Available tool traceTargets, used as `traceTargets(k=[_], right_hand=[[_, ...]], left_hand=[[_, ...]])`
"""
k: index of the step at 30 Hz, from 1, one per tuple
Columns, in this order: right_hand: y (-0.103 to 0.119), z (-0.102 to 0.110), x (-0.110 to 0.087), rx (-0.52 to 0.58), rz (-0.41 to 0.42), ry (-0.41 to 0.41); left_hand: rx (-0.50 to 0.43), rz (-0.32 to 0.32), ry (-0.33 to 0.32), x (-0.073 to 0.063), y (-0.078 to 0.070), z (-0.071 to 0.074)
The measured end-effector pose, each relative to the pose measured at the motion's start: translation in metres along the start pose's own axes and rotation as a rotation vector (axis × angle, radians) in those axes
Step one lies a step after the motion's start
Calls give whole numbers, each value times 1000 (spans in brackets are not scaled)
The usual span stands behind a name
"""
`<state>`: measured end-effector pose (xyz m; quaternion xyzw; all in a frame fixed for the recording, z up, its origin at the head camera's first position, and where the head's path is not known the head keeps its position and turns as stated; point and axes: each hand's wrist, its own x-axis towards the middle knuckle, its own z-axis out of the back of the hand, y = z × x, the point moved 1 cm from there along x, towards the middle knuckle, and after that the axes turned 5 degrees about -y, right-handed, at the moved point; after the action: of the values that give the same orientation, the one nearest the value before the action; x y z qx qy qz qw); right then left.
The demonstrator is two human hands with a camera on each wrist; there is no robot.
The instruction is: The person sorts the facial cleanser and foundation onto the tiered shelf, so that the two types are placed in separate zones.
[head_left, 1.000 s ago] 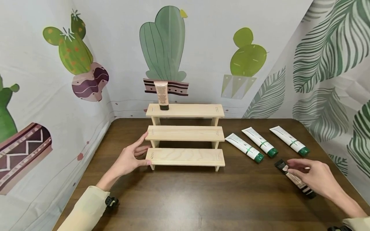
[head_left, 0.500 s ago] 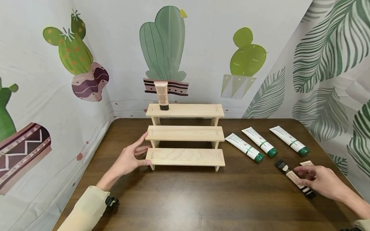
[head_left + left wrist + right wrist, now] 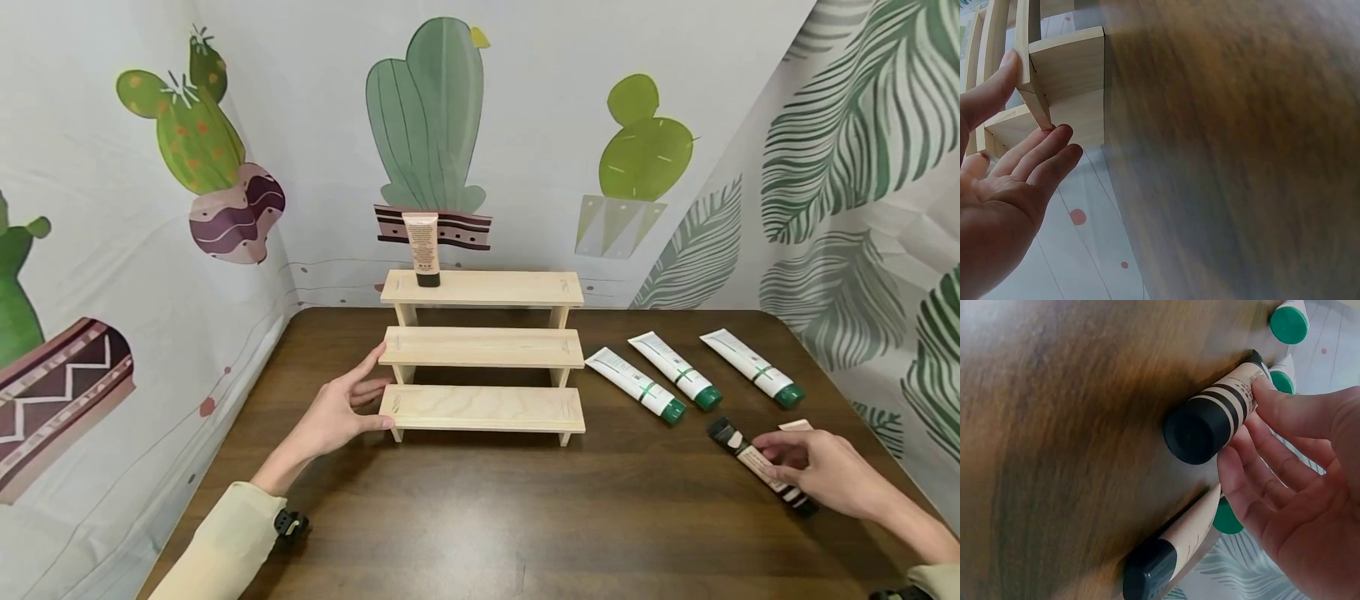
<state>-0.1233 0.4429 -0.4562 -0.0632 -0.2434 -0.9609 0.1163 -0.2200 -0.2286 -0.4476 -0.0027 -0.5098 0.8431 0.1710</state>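
Note:
My left hand (image 3: pixel 335 414) rests against the left end of a three-tier wooden shelf (image 3: pixel 480 408). Its thumb touches the lowest step, and the index finger reaches the middle one; the fingers look fairly straight in the left wrist view. On the right, my right hand (image 3: pixel 832 471) pinches a black-and-beige tube (image 3: pixel 756 460) between thumb and fingers, low over the table. That tube's striped black cap (image 3: pixel 1197 431) faces the right wrist camera. A second beige tube with a black cap (image 3: pixel 1150 570) lies beyond the fingers, mostly hidden by the hand in the head view.
One beige tube (image 3: pixel 423 250) stands cap-down at the left of the top step. Three white tubes with green caps, the nearest tube (image 3: pixel 633 383) among them, lie on the brown table (image 3: pixel 465 533) right of the shelf. A cactus-print cloth (image 3: pixel 525 125) hangs behind.
My right hand first drew back to the right along the tube, then closed on it and shifted it slightly left. My left hand keeps its place at the shelf.

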Motion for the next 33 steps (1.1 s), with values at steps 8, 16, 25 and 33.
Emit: traceTargets(k=[8, 16, 25, 33], right_hand=[[3, 1, 2, 15, 20, 35], [-3, 7, 4, 63, 73, 125], [-7, 11, 13, 136, 112, 272], [-6, 10, 17, 204, 113, 348]], left_hand=[[13, -5, -1, 1, 3, 0], [12, 0, 3, 1, 2, 0], [6, 6, 7, 1, 3, 0], [10, -6, 9, 1, 4, 0]])
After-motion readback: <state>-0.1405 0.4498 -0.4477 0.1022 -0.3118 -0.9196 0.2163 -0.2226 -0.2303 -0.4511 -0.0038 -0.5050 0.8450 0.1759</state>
